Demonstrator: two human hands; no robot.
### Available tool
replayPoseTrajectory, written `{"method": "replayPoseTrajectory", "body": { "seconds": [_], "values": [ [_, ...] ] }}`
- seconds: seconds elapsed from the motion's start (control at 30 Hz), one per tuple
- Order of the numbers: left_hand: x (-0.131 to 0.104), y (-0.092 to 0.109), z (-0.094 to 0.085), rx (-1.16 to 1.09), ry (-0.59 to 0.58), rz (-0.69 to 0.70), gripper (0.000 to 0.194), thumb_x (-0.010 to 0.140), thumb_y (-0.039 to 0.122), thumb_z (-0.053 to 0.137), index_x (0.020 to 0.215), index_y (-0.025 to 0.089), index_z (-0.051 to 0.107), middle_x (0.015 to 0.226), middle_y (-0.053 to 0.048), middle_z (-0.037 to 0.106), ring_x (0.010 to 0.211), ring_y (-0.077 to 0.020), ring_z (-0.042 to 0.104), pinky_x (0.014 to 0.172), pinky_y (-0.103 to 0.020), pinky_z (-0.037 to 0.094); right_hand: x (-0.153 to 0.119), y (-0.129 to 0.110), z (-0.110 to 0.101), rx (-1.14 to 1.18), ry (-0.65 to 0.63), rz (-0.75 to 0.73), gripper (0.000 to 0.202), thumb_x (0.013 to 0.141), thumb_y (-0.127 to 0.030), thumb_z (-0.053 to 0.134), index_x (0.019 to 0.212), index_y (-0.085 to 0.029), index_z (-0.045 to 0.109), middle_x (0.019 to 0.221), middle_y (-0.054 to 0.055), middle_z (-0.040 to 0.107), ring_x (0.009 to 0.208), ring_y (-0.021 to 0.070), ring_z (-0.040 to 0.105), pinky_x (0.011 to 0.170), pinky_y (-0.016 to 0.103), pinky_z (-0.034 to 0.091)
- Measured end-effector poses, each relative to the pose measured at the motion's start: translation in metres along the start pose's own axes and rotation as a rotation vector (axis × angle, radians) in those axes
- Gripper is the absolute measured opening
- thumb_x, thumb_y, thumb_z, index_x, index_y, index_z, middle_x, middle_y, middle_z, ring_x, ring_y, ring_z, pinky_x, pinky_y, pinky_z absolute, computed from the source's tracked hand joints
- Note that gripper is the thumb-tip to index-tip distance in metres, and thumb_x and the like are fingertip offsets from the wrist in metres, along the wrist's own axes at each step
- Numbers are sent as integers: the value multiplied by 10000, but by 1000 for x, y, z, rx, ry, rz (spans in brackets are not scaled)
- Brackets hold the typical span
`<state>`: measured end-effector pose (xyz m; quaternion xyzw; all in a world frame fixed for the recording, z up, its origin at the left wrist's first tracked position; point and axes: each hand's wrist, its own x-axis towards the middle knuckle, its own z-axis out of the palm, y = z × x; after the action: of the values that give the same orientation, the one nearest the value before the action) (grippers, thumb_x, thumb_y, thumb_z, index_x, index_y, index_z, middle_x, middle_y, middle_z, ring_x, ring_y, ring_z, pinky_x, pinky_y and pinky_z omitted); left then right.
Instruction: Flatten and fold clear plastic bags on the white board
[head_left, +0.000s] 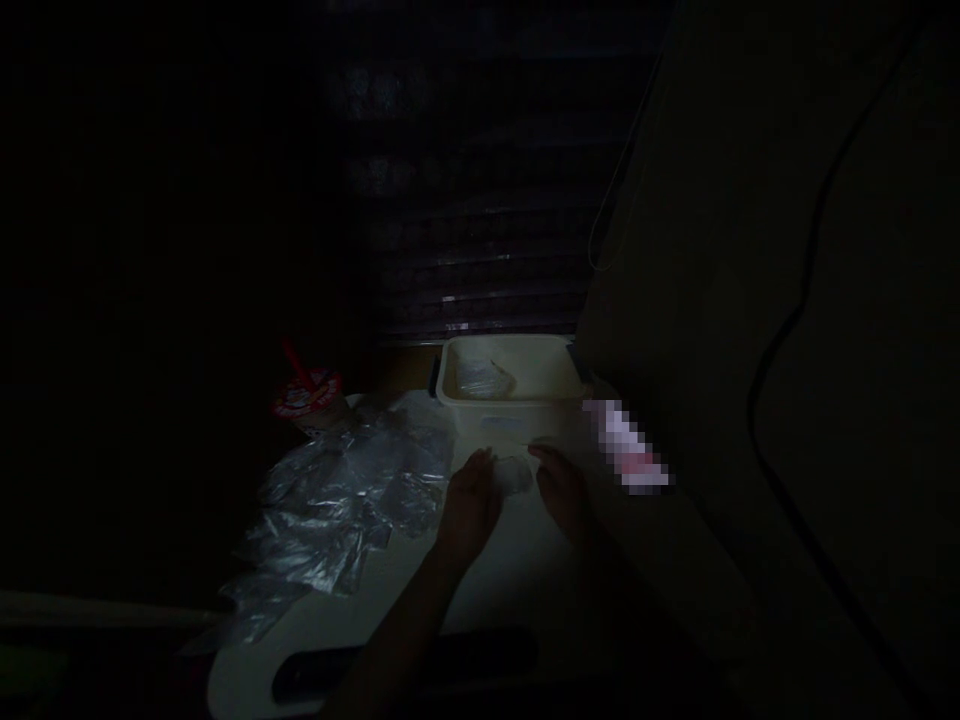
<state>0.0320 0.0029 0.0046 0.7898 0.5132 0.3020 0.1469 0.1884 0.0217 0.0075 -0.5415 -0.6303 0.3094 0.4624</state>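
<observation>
The picture is very dark. My left hand [470, 500] is over the middle of the white table [495, 590], its fingers bent together at the left edge of a small clear plastic piece [514, 477]. On the other side of that piece is my right hand [561, 490], with its fingers curled and the forefinger pointing left; what it holds, if anything, is too dim to make out. Just beyond both hands stands a cream plastic bin [544, 372], with folded clear plastic [482, 378] in its left part. Many clear plastic bags [337, 500] lie spread to the left of my left hand.
A cup with a red patterned lid [309, 393] and a red straw or spoon stands behind the bags. A blurred-out pink and white item [630, 450] lies right of the bin. Behind is a dark slatted blind [480, 220]; a cable [780, 340] hangs at the right.
</observation>
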Motion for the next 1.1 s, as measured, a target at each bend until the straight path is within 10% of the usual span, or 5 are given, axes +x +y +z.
{"method": "replayPoseTrajectory", "body": {
  "seconds": [0.2, 1.1],
  "values": [
    [0, 8, 1, 232, -99, 38, 457, 749, 154, 326, 1193, 48, 335, 1251, -174, 353, 1178, -252, 255, 935, -494, 174, -9, -28, 18, -582, -317, -432, 436, 813, -273, 269, 1182, -69, 378, 1251, 129, 365, 1191, 193, 235, 982, 395, 185],
    [-1, 8, 2, 544, -250, 19, 475, 793, 246, 261, 1235, 74, 260, 1292, -137, 294, 1207, -227, 187, 935, -503, 139, -15, -19, 21, -884, -424, -387, 559, 827, -409, 115, 1237, -70, 287, 1298, 125, 277, 1213, 203, 170, 970, 437, 51]
  ]
}}
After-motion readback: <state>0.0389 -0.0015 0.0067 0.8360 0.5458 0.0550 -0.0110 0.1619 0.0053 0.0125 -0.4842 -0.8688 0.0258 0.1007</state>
